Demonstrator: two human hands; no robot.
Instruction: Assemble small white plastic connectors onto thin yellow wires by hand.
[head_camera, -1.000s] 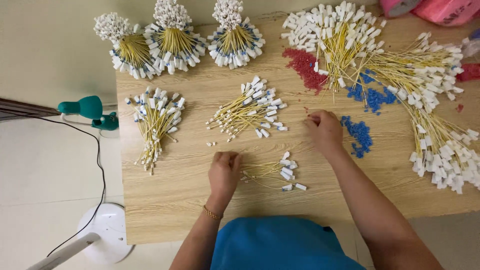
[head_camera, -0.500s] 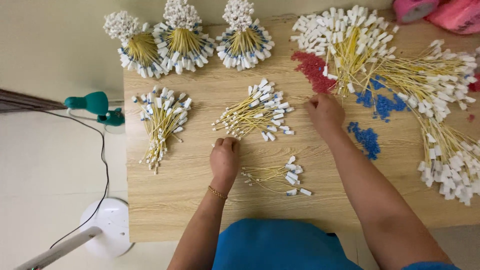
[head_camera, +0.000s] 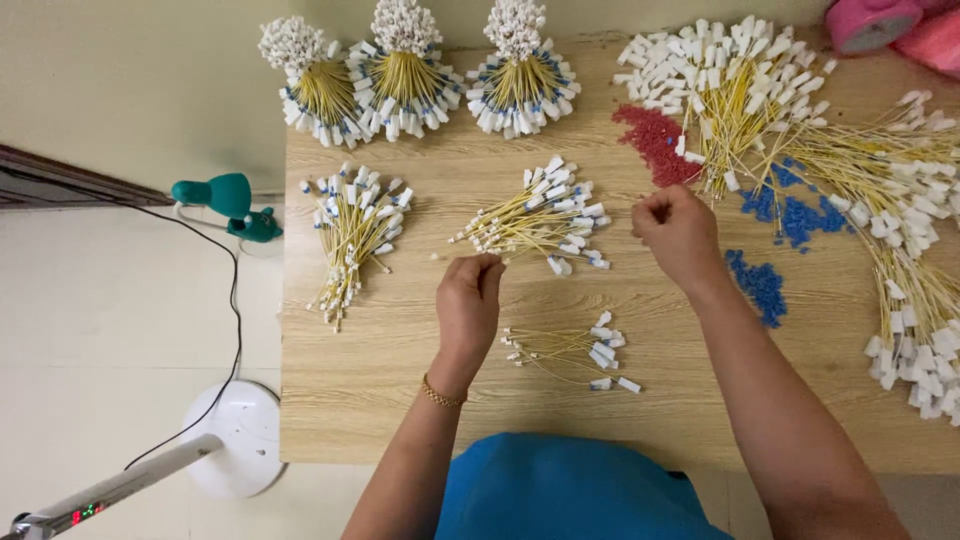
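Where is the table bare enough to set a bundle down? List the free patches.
Free: the near left corner of the table, below the left wire bundle; the strip between that bundle and the left hand; the near edge right of the small wire bunch. Crowded: the right side, with the big wire heap, and the far edge, with three tied bouquets.

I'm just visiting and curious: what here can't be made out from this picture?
- Right hand: its curled fingers hide whatever it pinches.
- Left hand: fingertips too small to show a wire.
- Pink thing: cut off by the top edge.
- Right wire heap: runs off the right edge.
- Lamp: head only, stem hidden.
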